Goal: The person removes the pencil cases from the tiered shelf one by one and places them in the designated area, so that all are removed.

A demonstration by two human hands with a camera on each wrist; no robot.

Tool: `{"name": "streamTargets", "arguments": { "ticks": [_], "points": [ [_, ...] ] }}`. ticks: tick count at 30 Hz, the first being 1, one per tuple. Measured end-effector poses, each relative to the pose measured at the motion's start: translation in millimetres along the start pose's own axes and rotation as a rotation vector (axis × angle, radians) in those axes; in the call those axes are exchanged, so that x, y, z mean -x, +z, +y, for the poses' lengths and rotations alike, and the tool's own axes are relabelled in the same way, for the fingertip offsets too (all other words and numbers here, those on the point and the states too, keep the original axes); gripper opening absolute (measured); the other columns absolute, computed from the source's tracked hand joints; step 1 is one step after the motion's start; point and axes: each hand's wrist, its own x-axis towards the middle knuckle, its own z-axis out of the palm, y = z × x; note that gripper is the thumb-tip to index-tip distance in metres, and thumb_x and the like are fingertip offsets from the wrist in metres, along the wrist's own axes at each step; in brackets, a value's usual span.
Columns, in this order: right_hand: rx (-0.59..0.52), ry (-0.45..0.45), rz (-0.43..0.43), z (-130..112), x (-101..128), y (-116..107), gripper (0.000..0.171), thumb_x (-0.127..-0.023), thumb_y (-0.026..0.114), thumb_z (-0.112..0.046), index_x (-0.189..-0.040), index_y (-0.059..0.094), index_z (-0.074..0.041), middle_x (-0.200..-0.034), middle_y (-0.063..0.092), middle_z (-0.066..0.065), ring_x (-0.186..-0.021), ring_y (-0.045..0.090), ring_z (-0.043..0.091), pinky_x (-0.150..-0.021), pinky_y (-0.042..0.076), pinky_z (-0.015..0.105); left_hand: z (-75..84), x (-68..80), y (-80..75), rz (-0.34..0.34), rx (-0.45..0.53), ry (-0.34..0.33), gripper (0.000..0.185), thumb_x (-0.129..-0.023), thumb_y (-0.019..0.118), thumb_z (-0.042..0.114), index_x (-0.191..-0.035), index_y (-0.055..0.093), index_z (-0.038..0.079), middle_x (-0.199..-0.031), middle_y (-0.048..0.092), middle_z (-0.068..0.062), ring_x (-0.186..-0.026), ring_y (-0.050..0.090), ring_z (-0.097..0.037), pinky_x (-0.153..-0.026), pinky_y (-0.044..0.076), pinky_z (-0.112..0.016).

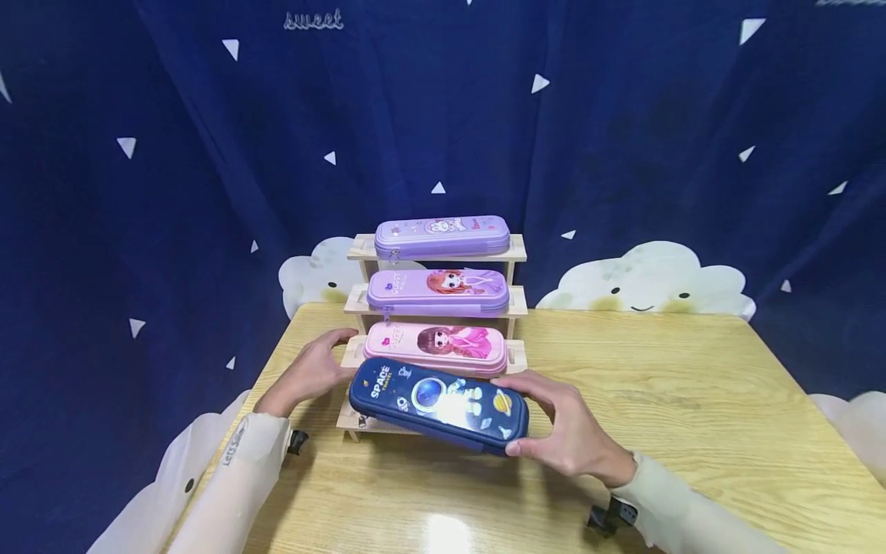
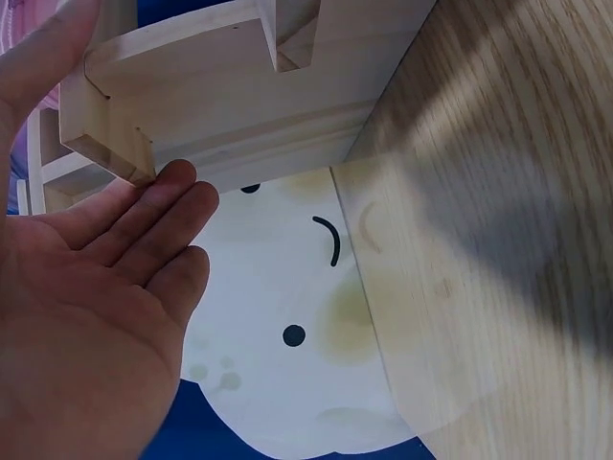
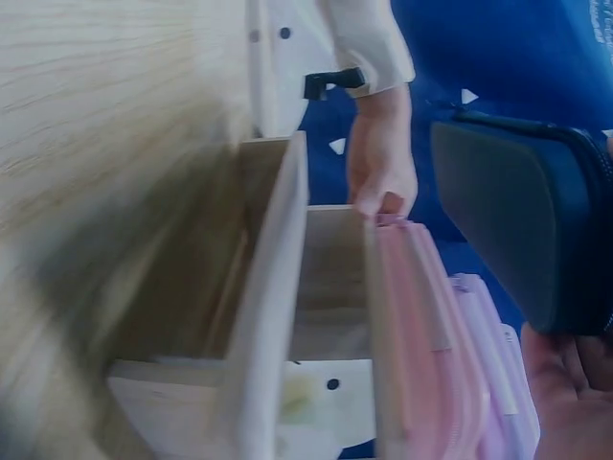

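A dark blue space-print pencil case lies tilted over the lowest step of a wooden stepped rack. My right hand grips the case's right end, thumb in front and fingers over the top. In the right wrist view the case rests in that hand, above the pink case. My left hand rests with straight fingers against the rack's left end. The left wrist view shows its open palm and fingertips touching the wood.
The rack's upper steps carry a pink case and two purple cases. It stands at the back of a light wooden table. Behind hangs a dark blue curtain with cloud prints.
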Motion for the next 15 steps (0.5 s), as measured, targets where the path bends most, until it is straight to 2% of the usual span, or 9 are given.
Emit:
{"name": "streamTargets", "arguments": {
  "ticks": [3,8,15],
  "points": [
    [-0.097,-0.019,0.041,-6.7,-2.3,-7.1,0.072,-0.064,0.081,0.001,-0.129,0.051,0.0,-0.125,0.057,0.015,-0.112,0.056,0.019,-0.097,0.048,0.022,0.0,0.2,-0.6,0.011,-0.012,0.014,0.082,-0.064,0.081,0.05,-0.131,0.05,0.014,-0.129,0.056,-0.01,-0.122,0.05,-0.029,-0.104,0.04,-0.049],
    [-0.174,-0.063,0.126,-16.3,-6.7,-23.8,0.071,-0.062,0.075,0.012,-0.127,0.048,0.01,-0.123,0.055,0.022,-0.113,0.056,0.02,-0.097,0.048,0.022,1.9,1.7,-1.3,-0.001,-0.01,-0.004,0.091,-0.06,0.082,0.054,-0.133,0.048,0.012,-0.134,0.054,-0.009,-0.128,0.046,-0.03,-0.106,0.038,-0.05],
    [-0.25,-0.129,0.339,-26.6,-11.4,-55.3,0.067,-0.059,0.068,0.024,-0.122,0.045,0.022,-0.121,0.056,0.024,-0.107,0.06,0.021,-0.093,0.05,0.022,1.1,2.0,-1.2,-0.012,-0.021,0.0,0.095,-0.06,0.081,0.057,-0.134,0.046,0.01,-0.137,0.051,-0.01,-0.131,0.043,-0.032,-0.106,0.037,-0.051]
  ]
}}
